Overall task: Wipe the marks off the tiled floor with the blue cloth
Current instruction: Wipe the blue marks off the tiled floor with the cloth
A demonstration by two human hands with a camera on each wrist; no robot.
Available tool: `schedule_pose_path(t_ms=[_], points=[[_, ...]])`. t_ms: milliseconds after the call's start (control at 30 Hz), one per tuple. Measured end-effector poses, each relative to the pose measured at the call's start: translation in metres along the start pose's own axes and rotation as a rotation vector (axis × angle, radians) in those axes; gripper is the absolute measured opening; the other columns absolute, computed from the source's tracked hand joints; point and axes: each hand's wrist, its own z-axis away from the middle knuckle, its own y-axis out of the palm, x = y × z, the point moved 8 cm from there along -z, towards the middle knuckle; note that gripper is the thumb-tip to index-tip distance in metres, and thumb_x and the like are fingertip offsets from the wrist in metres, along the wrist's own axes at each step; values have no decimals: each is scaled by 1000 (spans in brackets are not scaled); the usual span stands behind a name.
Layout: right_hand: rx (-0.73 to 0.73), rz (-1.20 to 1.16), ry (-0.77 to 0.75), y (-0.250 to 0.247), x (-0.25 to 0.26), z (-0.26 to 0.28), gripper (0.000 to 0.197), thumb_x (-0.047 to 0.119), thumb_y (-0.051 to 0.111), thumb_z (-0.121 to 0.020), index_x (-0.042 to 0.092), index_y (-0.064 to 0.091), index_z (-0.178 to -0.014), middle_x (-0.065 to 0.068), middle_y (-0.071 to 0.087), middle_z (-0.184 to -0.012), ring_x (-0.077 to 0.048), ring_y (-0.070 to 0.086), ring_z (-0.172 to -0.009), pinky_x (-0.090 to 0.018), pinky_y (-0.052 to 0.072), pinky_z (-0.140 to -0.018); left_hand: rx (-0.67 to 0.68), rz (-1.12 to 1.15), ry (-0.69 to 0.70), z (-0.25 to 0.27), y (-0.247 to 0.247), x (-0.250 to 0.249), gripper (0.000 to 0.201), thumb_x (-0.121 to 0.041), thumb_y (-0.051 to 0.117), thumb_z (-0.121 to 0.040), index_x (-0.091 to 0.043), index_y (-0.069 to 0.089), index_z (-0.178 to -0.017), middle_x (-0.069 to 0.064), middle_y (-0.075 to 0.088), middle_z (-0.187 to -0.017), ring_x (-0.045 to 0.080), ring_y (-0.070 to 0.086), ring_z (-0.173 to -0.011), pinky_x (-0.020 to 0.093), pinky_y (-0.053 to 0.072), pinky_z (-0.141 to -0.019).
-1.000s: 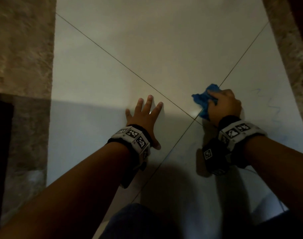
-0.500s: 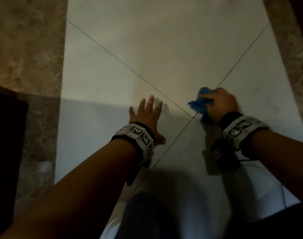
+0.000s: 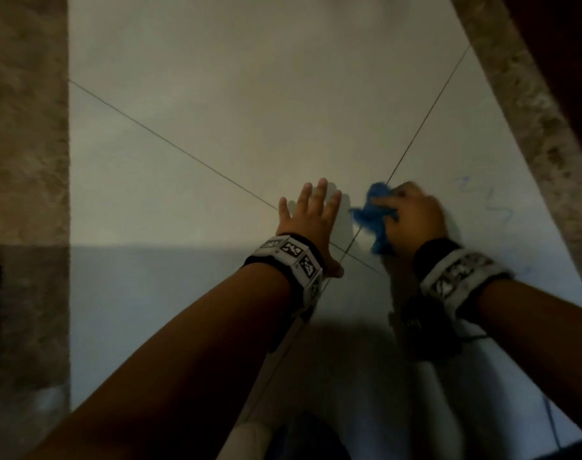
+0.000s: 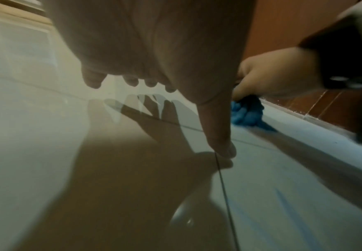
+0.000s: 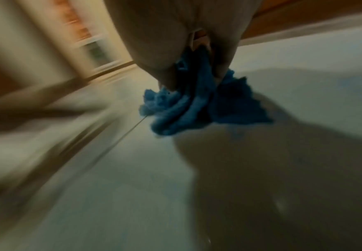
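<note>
My right hand (image 3: 412,217) grips the bunched blue cloth (image 3: 372,217) and presses it on the pale tiled floor (image 3: 233,111), right where the grout lines cross. The right wrist view shows the cloth (image 5: 193,105) squeezed between the fingers and touching the tile; that view is blurred by motion. My left hand (image 3: 311,217) lies flat on the floor just left of the cloth, fingers spread. The left wrist view shows its thumb tip (image 4: 223,146) on the tile and the cloth (image 4: 246,113) beyond. Faint blue scribble marks (image 3: 495,207) lie on the tile right of my right hand.
Speckled brown stone borders run along the left (image 3: 24,127) and the right (image 3: 528,121) of the pale tiles. A dark reddish surface (image 3: 568,61) rises beyond the right border. My knee (image 3: 302,439) shows at the bottom edge.
The right hand has rubbed the cloth back and forth over the grout crossing, staying close to the left hand. The left hand has stayed flat on the floor. The head view has shifted.
</note>
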Motion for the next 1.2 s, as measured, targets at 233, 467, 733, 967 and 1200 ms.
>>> schedule_pose_path(t_ms=[233,467,733,967,1200], points=[[-140,53,-113,-18,-11,-15,32,10,52,-88,17,66,-115,-17,58,-114,-36,53,-101,-36,40,-86,75,-28,36,-22,5,-7,144,-60,82,-59,-22,-25,-149,7,-34,-154,31,-24,-144,58,-1,-116],[-145,168,-291,4,22,6,33,16,61,-78,8,68,-109,-24,59,-120,-45,59,-96,-33,34,-89,65,7,42,-22,2,-6,143,-57,83,-59,-22,-23,-149,6,-33,-155,30,-23,-145,58,-1,-116],[-258,-65,113,-27,-55,-14,35,3,56,-86,13,64,-119,-15,48,-135,-42,47,-113,-39,35,-105,42,32,69,-21,2,-6,144,-54,85,-59,-23,-22,-150,6,-31,-156,29,-22,-145,57,-2,-116],[-56,190,-360,7,2,20,40,31,44,-78,19,70,-105,-15,59,-122,-42,56,-89,-34,38,-84,28,18,57,-21,4,-8,142,-56,82,-61,-22,-23,-149,7,-31,-155,30,-22,-145,58,0,-117],[-230,6,53,-19,-26,-1,34,17,50,-82,8,68,-109,-19,57,-120,-40,56,-100,-34,38,-94,55,7,44,-21,3,-9,142,-55,83,-62,-21,-25,-149,7,-33,-155,30,-23,-144,58,-1,-115]])
